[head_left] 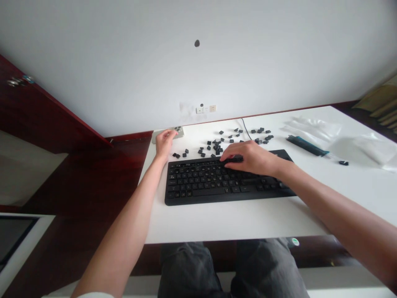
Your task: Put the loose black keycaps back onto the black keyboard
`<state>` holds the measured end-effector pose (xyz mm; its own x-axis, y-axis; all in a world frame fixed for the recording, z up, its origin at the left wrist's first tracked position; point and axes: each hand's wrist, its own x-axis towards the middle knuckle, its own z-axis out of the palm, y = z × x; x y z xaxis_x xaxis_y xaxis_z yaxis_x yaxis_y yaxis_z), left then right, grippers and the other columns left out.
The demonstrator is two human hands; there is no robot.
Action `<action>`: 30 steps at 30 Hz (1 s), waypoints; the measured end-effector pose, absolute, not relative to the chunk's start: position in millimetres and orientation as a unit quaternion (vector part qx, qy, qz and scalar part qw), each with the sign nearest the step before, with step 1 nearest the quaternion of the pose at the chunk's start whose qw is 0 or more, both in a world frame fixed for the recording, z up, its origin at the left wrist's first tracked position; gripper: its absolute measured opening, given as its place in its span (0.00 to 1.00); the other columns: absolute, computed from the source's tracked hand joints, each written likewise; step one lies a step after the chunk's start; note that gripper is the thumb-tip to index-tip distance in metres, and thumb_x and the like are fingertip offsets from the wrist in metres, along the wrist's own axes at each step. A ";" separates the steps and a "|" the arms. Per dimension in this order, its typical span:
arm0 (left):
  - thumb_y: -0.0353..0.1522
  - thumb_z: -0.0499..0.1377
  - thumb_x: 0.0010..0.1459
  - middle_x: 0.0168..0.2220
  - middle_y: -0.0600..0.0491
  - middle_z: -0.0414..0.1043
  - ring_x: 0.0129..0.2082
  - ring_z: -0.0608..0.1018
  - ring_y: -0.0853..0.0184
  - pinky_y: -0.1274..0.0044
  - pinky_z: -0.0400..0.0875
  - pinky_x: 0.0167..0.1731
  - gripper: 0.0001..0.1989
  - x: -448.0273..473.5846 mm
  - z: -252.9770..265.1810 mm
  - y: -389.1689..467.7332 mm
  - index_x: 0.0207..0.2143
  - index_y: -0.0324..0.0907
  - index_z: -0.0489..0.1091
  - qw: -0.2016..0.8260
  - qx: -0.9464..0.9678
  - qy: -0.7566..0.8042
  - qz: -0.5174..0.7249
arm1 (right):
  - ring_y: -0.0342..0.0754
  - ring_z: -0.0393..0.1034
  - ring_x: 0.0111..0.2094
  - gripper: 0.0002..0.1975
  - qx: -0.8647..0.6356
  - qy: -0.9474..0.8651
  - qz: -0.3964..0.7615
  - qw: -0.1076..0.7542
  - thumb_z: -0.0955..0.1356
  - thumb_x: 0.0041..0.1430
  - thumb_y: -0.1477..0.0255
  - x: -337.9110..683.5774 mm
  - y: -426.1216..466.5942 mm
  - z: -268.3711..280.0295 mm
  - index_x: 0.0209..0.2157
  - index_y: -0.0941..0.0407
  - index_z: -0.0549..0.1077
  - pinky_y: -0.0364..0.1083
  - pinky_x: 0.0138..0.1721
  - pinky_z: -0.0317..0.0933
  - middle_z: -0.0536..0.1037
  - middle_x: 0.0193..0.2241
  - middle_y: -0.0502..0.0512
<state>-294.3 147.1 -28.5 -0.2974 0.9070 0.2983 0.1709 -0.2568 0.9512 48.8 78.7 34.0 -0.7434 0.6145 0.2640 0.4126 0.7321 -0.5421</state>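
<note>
My right hand (248, 156) is over the upper rows of a black keyboard (198, 191), thumb and fingers brought close together in a pinch. Whatever lies between the fingertips is hidden against the dark keys. Some key positions on the keyboard appear to lack their caps. Loose black keycaps (218, 148) lie scattered on the table behind it. Beyond the keyboard's left corner, my left hand (164, 142) rests with loosely bent fingers, holding nothing visible. Those fingers overlap a light-coloured phone (180, 131), its camera side up; whether they touch it I cannot tell.
The white table (235, 219) stands against the wall. On its right are a dark, teal-edged packet (307, 145), crumpled clear plastic (313, 127) and a small black piece (343, 163). A cable (246, 128) runs toward the back edge. A dark red door (46, 99) stands at left.
</note>
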 end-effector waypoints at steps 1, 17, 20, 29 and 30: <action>0.40 0.66 0.53 0.15 0.61 0.54 0.16 0.55 0.75 0.79 0.46 0.19 0.11 -294.2 -28.4 147.0 0.28 0.40 0.78 0.302 0.510 0.529 0.607 | 0.51 0.81 0.44 0.10 -0.260 -0.910 0.239 0.216 0.72 0.66 0.70 44.6 72.7 35.9 0.45 0.54 0.84 0.48 0.46 0.73 0.86 0.44 0.56; 0.38 0.66 0.53 0.16 0.61 0.54 0.17 0.54 0.75 0.80 0.45 0.18 0.09 -293.2 -29.5 147.5 0.28 0.41 0.78 0.328 0.498 0.537 0.597 | 0.48 0.80 0.38 0.04 -0.214 -0.926 0.265 0.161 0.74 0.66 0.74 32.2 59.9 26.0 0.38 0.56 0.85 0.46 0.43 0.71 0.85 0.37 0.55; 0.38 0.66 0.53 0.16 0.61 0.54 0.17 0.54 0.75 0.79 0.45 0.18 0.09 -292.3 -28.4 146.9 0.28 0.40 0.78 0.327 0.496 0.541 0.595 | 0.49 0.81 0.39 0.05 -0.211 -0.932 0.247 0.161 0.73 0.67 0.76 32.0 58.3 26.3 0.38 0.57 0.85 0.46 0.44 0.72 0.85 0.39 0.56; 0.37 0.66 0.54 0.16 0.60 0.54 0.17 0.54 0.75 0.79 0.44 0.18 0.09 -292.7 -29.1 148.1 0.28 0.41 0.78 0.332 0.497 0.541 0.592 | 0.49 0.81 0.39 0.08 -0.199 -0.940 0.222 0.164 0.71 0.66 0.79 34.0 55.6 27.3 0.38 0.56 0.85 0.46 0.44 0.73 0.86 0.40 0.57; 0.37 0.66 0.54 0.16 0.60 0.54 0.17 0.54 0.75 0.79 0.44 0.18 0.09 -292.8 -29.2 148.2 0.28 0.41 0.78 0.332 0.497 0.540 0.592 | 0.49 0.81 0.39 0.08 -0.199 -0.941 0.220 0.164 0.71 0.66 0.79 34.2 55.6 27.3 0.38 0.56 0.85 0.46 0.44 0.73 0.86 0.40 0.57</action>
